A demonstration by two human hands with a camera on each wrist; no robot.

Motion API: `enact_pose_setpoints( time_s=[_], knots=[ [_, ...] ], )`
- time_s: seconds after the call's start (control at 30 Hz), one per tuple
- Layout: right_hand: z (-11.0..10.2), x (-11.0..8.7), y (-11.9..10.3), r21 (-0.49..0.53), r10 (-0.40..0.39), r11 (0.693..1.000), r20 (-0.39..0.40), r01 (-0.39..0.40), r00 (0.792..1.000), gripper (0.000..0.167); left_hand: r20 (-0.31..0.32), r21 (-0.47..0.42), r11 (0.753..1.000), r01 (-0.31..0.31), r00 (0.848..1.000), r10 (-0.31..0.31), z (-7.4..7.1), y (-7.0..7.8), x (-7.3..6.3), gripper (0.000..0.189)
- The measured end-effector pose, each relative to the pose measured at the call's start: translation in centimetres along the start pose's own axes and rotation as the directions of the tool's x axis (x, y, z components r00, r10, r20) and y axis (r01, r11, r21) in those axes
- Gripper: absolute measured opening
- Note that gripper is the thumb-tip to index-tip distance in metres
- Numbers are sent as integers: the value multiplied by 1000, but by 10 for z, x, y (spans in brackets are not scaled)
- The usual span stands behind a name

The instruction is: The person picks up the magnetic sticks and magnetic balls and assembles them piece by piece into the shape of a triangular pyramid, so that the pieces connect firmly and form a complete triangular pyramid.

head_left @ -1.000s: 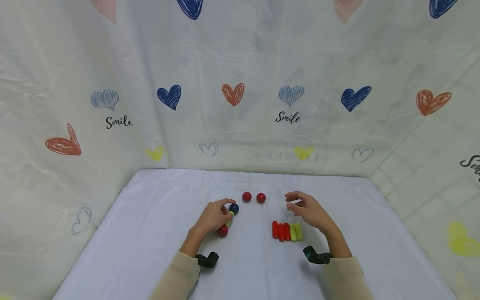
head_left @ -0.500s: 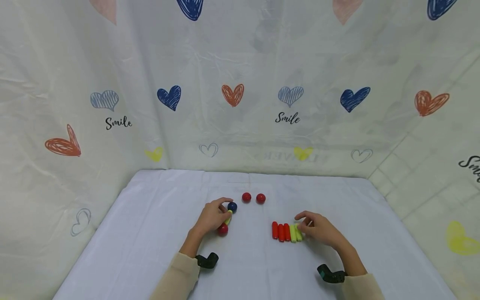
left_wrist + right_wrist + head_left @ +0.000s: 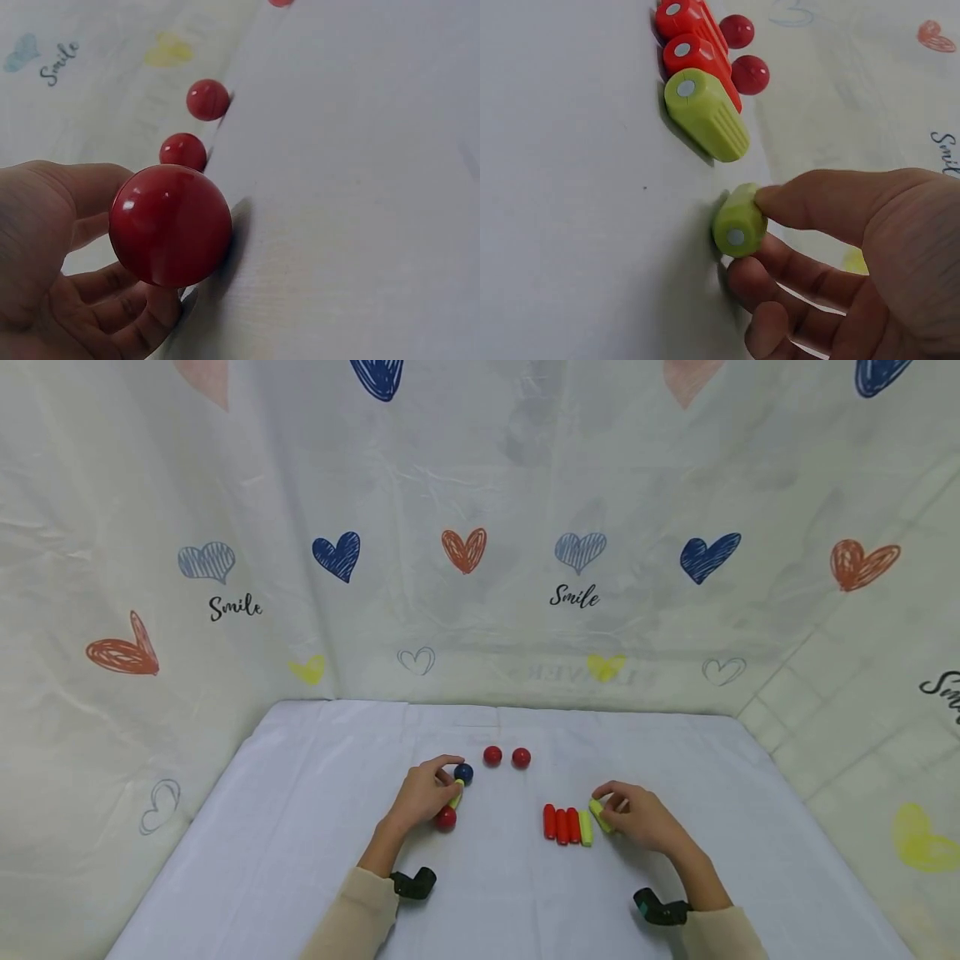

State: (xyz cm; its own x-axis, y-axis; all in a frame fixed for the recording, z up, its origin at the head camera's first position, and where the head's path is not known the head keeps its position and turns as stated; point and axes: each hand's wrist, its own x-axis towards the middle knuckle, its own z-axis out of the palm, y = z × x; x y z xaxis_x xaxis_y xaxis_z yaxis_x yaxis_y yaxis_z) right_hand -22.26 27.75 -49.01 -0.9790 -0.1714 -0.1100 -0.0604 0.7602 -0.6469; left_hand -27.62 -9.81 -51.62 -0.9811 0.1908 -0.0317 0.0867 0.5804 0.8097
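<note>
My left hand (image 3: 422,795) grips a yellow-green magnetic rod (image 3: 457,795). A red ball (image 3: 446,819) sits at its near end and a dark blue ball (image 3: 463,774) at its far end, under the index finger. In the left wrist view the red ball (image 3: 170,226) hides most of the rod. With thumb and fingers, my right hand (image 3: 639,817) pinches another yellow-green rod (image 3: 740,223), tilted and apart from the row. That row on the cloth has three red rods (image 3: 562,827) and one yellow-green rod (image 3: 586,828), side by side.
Two loose red balls (image 3: 492,756) (image 3: 521,758) rest beyond the rods, towards the back. White cloth (image 3: 495,893) covers the table. A curtain printed with hearts (image 3: 465,550) stands behind it and along the sides.
My right hand has come down and nearer, and now pinches the rightmost yellow-green rod, turned and drawn slightly away from the row. My left hand stays nearly still with its rod and balls.
</note>
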Motion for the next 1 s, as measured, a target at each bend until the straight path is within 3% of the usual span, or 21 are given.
enact_pose_setpoints(
  time_s=[0.47, 1.0],
  knots=[
    [-1, 4, 3, -29, 47, 998, 0, -47, 999, 37, 45, -9, 1000, -21, 999, 22, -3, -5, 3, 47],
    [-4, 8, -2, 4, -30, 1000, -57, 30, 998, 38, 67, -16, 1000, -8, 998, 9, -4, -6, 4, 48]
  ],
)
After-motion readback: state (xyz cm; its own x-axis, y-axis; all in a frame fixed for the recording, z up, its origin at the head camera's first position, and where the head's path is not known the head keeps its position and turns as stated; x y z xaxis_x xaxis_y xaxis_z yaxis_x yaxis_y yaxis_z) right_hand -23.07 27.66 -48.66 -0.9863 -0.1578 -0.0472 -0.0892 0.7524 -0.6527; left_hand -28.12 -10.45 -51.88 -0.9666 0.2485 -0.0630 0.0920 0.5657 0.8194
